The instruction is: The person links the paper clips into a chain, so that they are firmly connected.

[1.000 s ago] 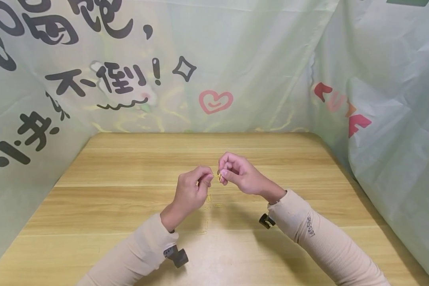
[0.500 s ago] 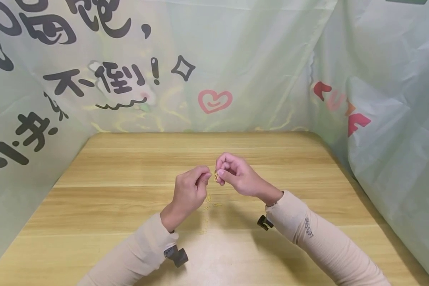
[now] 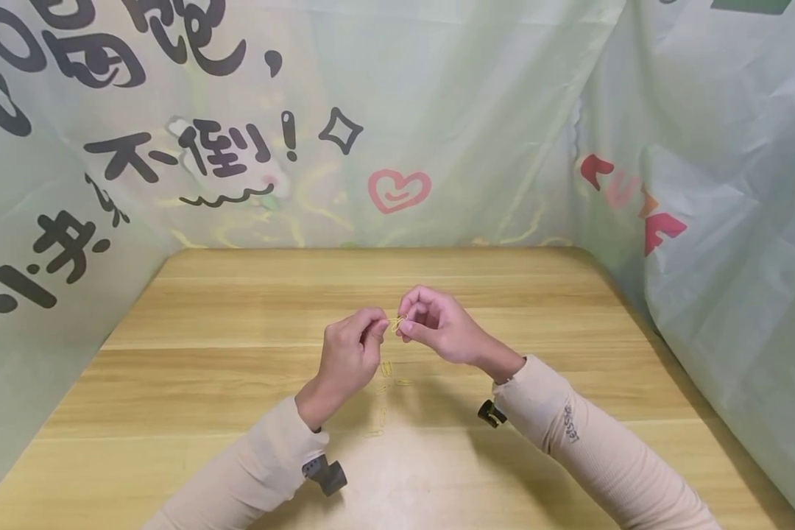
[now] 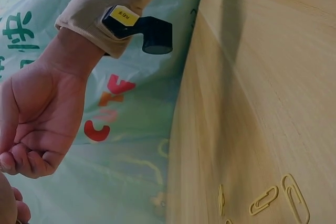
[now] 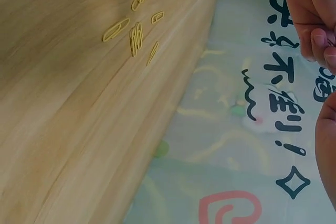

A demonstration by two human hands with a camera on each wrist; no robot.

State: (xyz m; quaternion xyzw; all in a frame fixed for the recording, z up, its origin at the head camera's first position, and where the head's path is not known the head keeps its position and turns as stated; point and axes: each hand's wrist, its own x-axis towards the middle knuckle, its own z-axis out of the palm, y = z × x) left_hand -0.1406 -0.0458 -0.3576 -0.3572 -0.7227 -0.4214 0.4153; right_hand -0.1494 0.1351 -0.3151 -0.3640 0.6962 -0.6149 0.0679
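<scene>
Above the middle of the table, my left hand (image 3: 351,346) pinches one end of a yellow paper clip between thumb and forefinger. Facing it, my right hand (image 3: 447,329) holds yellow paper clips (image 3: 397,323) with thumb and fingertips. The clips meet in the narrow gap between the hands; whether they are linked is too small to tell. In the left wrist view the palm of the right hand (image 4: 39,114) shows, fingers curled. The right wrist view shows part of the left hand (image 5: 317,19) at its edge; the clips are hidden there.
Several loose yellow paper clips (image 5: 136,39) lie on the wooden table (image 3: 238,383) below the hands. In the left wrist view one paper clip (image 4: 263,200) lies near others. Printed cloth (image 3: 490,110) stands along the table's back and sides.
The right hand has shifted slightly left, closer to the left hand. The paper clip that hung down at its fingertips now tilts sideways. The clips on the table stay put.
</scene>
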